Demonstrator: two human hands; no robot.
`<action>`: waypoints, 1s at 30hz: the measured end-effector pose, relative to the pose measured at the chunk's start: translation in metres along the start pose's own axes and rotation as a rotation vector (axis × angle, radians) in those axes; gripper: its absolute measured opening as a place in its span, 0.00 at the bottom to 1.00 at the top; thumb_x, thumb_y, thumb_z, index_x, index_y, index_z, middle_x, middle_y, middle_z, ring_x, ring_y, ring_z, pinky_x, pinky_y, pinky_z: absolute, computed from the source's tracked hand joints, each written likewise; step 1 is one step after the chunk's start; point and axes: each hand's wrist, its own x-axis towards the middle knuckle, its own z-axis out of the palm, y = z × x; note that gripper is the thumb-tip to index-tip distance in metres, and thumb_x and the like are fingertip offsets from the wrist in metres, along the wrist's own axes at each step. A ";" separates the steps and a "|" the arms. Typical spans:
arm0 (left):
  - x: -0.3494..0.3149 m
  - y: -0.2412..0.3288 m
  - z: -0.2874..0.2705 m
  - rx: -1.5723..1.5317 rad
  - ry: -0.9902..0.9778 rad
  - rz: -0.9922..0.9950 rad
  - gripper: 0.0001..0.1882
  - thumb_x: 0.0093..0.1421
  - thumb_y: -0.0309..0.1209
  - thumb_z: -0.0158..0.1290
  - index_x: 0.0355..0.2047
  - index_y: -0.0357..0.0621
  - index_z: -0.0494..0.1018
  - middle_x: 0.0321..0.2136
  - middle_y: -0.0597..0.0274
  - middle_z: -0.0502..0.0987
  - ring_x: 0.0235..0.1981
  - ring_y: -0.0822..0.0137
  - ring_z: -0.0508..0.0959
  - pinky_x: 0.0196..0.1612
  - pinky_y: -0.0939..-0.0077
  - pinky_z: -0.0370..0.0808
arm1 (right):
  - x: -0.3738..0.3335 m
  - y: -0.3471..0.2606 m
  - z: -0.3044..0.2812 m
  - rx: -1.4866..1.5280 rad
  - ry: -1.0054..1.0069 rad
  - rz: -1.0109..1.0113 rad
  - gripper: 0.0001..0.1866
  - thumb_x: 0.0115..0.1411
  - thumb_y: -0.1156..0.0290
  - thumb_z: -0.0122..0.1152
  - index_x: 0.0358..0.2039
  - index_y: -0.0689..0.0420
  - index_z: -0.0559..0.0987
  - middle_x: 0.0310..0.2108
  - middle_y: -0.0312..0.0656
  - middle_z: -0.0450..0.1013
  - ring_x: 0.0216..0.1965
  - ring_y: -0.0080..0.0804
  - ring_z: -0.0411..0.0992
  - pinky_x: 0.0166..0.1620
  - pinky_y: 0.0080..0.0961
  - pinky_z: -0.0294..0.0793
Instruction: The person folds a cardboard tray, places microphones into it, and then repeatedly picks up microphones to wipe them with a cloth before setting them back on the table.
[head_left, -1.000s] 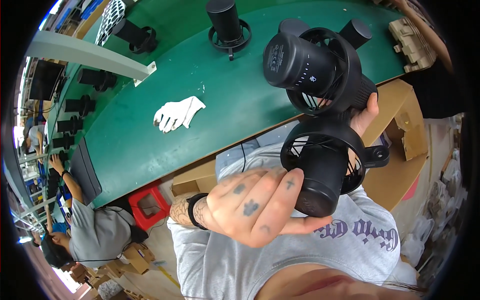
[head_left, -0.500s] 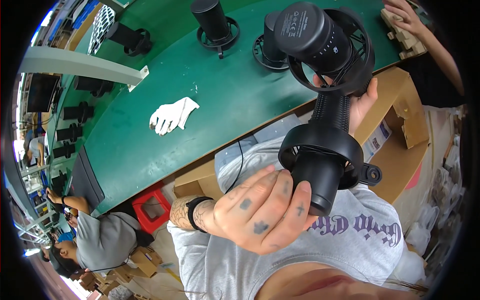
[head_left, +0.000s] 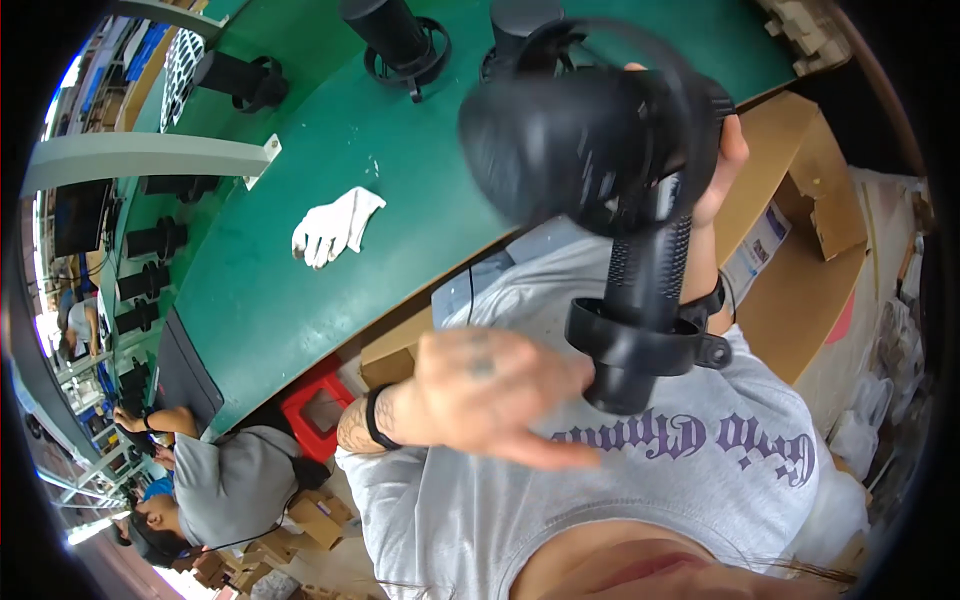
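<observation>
My right hand (head_left: 722, 170) is wrapped round a black microphone in a ring-shaped shock mount (head_left: 560, 145), raised above the table edge and blurred by motion. Below it, in front of my shirt, hangs a second black microphone (head_left: 625, 392) with a ribbed grille and its own ring mount (head_left: 632, 338). How the two are held together is hidden behind them. My left hand (head_left: 485, 390), also blurred, is beside the lower microphone's end. Its thumb is stretched apart from the fingers and it holds nothing; whether a fingertip touches the microphone, I cannot tell.
A white glove (head_left: 335, 228) lies on the green table (head_left: 270, 310). Several mounted microphones, one upright (head_left: 395, 40), stand farther back. A metal post (head_left: 150, 158) rises at left. An open carton (head_left: 830, 215) is at right, a red stool (head_left: 315, 410) and seated person (head_left: 235, 485) at left.
My left hand has let go of the lower microphone and moved slightly left. My right hand has turned the microphones, swinging the upper one's base left and down. The other person's hand has left the wooden blocks.
</observation>
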 end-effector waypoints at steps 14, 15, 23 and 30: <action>0.012 -0.022 0.013 -0.740 -0.579 -1.019 0.19 0.49 0.30 0.65 0.39 0.39 0.73 0.15 0.70 0.70 0.17 0.81 0.69 0.24 0.85 0.65 | 0.010 -0.008 0.063 -0.185 0.037 0.448 0.40 0.35 0.64 0.74 0.47 0.63 0.64 0.40 0.58 0.69 0.41 0.43 0.72 0.45 0.34 0.73; 0.012 -0.023 0.014 -0.777 -0.597 -1.053 0.19 0.49 0.30 0.65 0.39 0.39 0.73 0.15 0.70 0.70 0.17 0.81 0.69 0.24 0.85 0.65 | 0.011 -0.007 0.061 -0.161 0.040 0.472 0.40 0.35 0.64 0.74 0.47 0.63 0.64 0.41 0.58 0.70 0.41 0.43 0.72 0.45 0.34 0.73; 0.007 -0.035 0.026 -0.922 -0.654 -1.148 0.18 0.49 0.32 0.64 0.40 0.42 0.74 0.18 0.71 0.71 0.20 0.80 0.69 0.28 0.84 0.66 | -0.002 0.009 0.033 -0.163 -0.164 0.509 0.34 0.42 0.72 0.72 0.48 0.62 0.64 0.43 0.53 0.69 0.45 0.38 0.70 0.48 0.31 0.70; 0.000 -0.023 0.022 -0.918 -0.608 -1.217 0.18 0.49 0.33 0.64 0.40 0.45 0.75 0.21 0.71 0.72 0.22 0.80 0.70 0.31 0.83 0.67 | -0.002 0.025 0.025 -0.123 -0.273 0.493 0.34 0.44 0.71 0.72 0.48 0.62 0.63 0.44 0.50 0.69 0.45 0.35 0.70 0.48 0.30 0.69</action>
